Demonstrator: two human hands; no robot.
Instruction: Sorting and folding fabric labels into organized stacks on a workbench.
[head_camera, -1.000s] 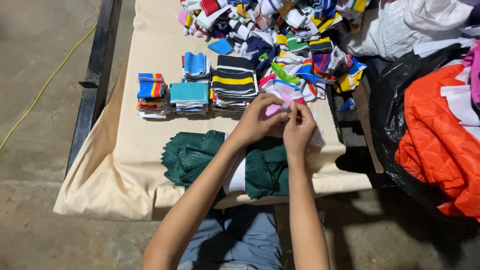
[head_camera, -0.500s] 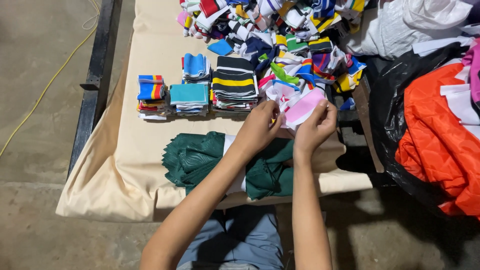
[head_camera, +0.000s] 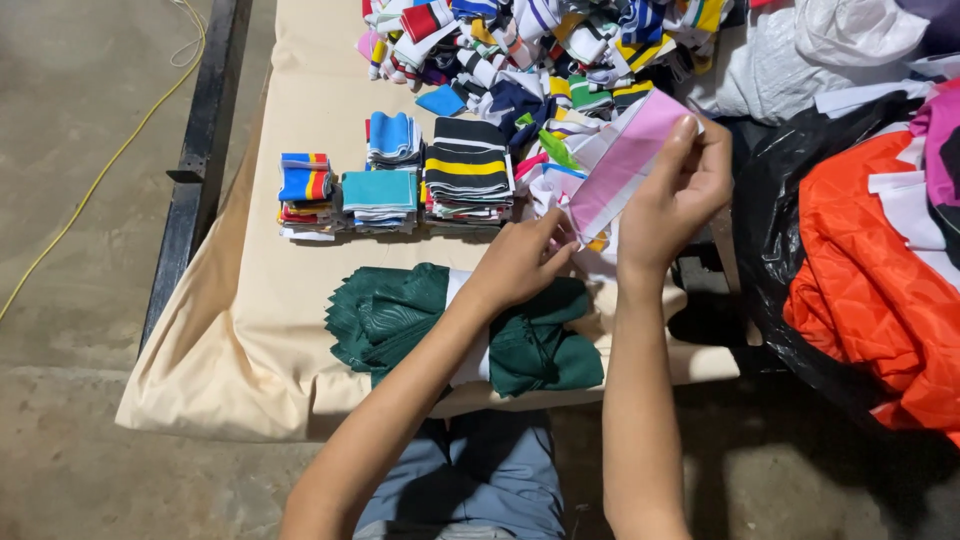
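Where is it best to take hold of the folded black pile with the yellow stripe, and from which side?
Grip the black and yellow striped pile by its two short ends, fingers coming from above. It lies flat on the cream cloth, and a turquoise pile sits close on its left. A top-down pinch, squeezing all layers together, would probably keep the pile from sliding apart.

Bright, even light; sharp focus

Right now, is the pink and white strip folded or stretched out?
Stretched out: the pink and white strip runs flat and taut between the left hand and right hand.
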